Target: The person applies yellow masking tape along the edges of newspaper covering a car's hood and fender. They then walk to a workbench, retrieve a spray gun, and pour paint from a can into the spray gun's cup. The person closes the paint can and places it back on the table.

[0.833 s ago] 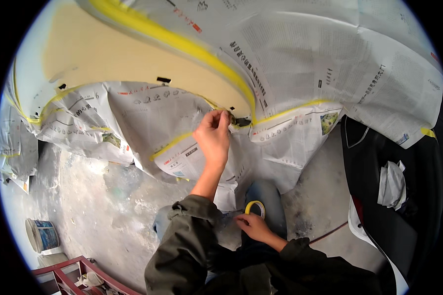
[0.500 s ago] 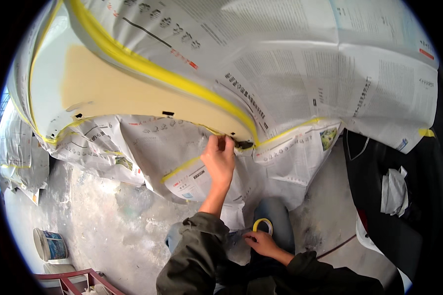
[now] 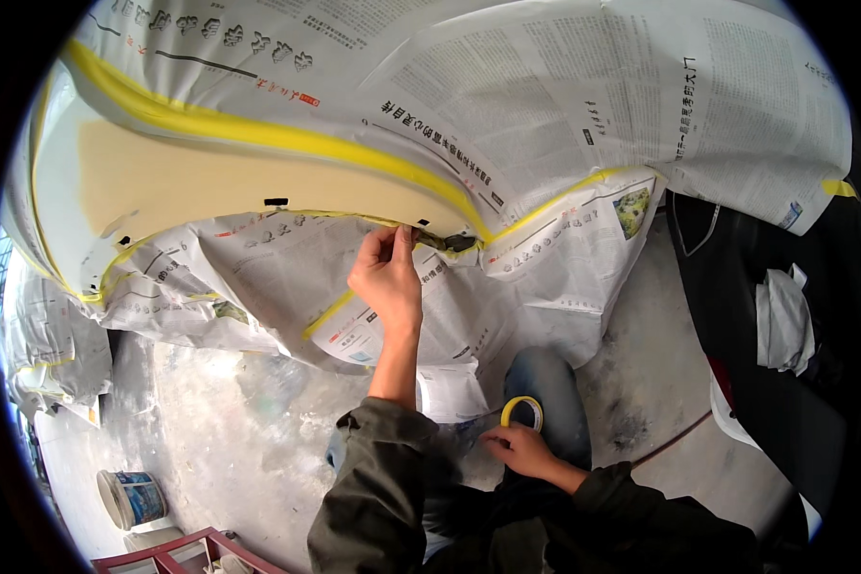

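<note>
A curved car-body panel point(image 3: 201, 177), pale with a large beige patch, is bordered by yellow masking tape and newspaper. Along its lower rim my left hand point(image 3: 389, 273) pinches thumb and forefinger on the narrow yellow masking tape strip where the newspaper sheet point(image 3: 440, 306) hangs down. The exact hold is partly hidden by the fingers. Just right of the fingertips a dark gap point(image 3: 459, 243) shows under the rim. Lower down, by my knee, my right hand point(image 3: 521, 450) is closed at the bottom of an upright yellow tape roll point(image 3: 536, 411).
Newspaper point(image 3: 517, 86) covers the surface above the panel. On the right is a black car part point(image 3: 737, 287) with a crumpled grey-white piece point(image 3: 784, 320) on it. A bucket point(image 3: 132, 499) and a red metal frame point(image 3: 177, 550) stand on the stained floor point(image 3: 230, 411) at lower left.
The view has shifted, so the panel sits higher and farther left. My left fingers have slid slightly left along the rim, baring more dark gap. My right hand keeps the tape roll by the knee.
</note>
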The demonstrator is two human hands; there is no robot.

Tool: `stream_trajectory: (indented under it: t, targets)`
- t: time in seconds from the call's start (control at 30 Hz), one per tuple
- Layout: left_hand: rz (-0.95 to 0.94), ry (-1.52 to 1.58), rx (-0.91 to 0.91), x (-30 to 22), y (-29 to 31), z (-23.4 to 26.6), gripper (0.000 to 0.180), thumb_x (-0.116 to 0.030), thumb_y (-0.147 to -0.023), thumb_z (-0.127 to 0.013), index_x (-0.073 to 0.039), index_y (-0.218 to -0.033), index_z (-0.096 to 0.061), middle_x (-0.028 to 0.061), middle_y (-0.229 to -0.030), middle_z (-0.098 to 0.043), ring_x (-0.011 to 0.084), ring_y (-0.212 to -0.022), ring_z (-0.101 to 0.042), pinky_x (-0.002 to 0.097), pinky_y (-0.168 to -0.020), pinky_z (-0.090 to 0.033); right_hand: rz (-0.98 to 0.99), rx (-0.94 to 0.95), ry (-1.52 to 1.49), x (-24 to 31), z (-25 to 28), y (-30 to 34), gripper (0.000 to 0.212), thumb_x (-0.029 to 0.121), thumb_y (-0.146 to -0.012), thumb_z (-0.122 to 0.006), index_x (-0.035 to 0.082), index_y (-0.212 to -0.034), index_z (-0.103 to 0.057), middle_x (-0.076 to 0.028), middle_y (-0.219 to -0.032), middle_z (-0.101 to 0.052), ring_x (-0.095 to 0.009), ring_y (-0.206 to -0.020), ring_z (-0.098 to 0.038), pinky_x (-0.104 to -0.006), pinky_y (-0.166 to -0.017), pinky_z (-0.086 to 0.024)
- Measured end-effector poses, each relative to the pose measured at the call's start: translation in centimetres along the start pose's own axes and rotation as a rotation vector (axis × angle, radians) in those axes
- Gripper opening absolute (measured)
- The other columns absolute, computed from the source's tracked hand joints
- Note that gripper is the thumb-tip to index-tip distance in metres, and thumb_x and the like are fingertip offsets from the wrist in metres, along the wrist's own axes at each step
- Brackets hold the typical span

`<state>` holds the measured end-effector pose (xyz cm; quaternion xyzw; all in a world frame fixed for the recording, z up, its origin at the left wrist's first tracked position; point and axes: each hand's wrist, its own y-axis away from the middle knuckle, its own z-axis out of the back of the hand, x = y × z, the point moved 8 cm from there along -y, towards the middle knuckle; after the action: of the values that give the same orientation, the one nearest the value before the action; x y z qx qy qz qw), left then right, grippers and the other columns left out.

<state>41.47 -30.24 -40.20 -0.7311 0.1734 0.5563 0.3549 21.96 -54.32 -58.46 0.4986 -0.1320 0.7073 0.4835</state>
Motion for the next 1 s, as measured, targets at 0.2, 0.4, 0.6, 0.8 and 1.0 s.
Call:
stream_trajectory:
  t: [0.2,0.4,0.6,0.8,1.0]
  targets:
    - [0.037,0.055,-0.011,-0.6,-0.5,0.5,0.015,-0.006,-0.088,-0.068,0.009,-0.088,-0.067,0.0086,-0.075,-0.07,0.0097,-0.068,-0.064,0.0222,-0.064,-0.05,0.031,-0.049,-0.016,1.1,0.5,0.4,0.02,0.017,-0.086,-0.064,0.01,-0.104,-0.07,-0.013,-0.082,-0.063,-0.025,-0.074,-0.064,-0.0347,-0.066,-0.049]
    - [-0.007,-0.113,0.053,-1.5,-0.8,0.9,0.013,-0.005,-0.087,-0.069,0.007,-0.091,-0.068,0.0082,-0.076,-0.07,0.0084,-0.069,-0.064,0.0227,-0.064,-0.05,0.054,-0.006,0.007,0.3,-0.1,0.5,0.022,0.02,-0.087,-0.064,0.01,-0.105,-0.071,-0.013,-0.082,-0.063,-0.025,-0.073,-0.064,-0.0349,-0.067,-0.049]
    - [0.047,-0.038,-0.013,-3.0,-0.3,1.7,0.016,-0.005,-0.088,-0.066,0.007,-0.098,-0.068,0.0105,-0.087,-0.072,0.0115,-0.077,-0.065,0.0266,-0.074,-0.053,-0.015,0.024,-0.115,2.1,0.8,0.2,0.022,0.019,-0.088,-0.063,0.006,-0.104,-0.07,-0.013,-0.08,-0.067,-0.022,-0.07,-0.064,-0.0322,-0.065,-0.049]
    - [-0.007,0.117,0.172,-3.9,-0.2,1.3,0.026,0.0,-0.088,-0.064,0.004,-0.112,-0.054,0.0072,-0.106,-0.062,0.0142,-0.099,-0.061,0.027,-0.087,-0.05,-0.004,0.024,-0.261,2.1,0.9,0.4,0.022,0.017,-0.089,-0.064,0.004,-0.107,-0.069,-0.011,-0.088,-0.071,-0.014,-0.076,-0.066,-0.0277,-0.069,-0.049]
    - [0.03,0.207,0.319,-3.4,-0.3,1.2,0.035,0.003,-0.089,-0.062,0.002,-0.122,-0.051,0.0096,-0.116,-0.058,0.0161,-0.108,-0.058,0.0279,-0.088,-0.051,0.017,0.02,-0.439,4.4,3.7,-1.1,0.023,0.015,-0.09,-0.065,0.001,-0.107,-0.069,-0.003,-0.089,-0.071,-0.007,-0.079,-0.061,-0.0236,-0.071,-0.048]
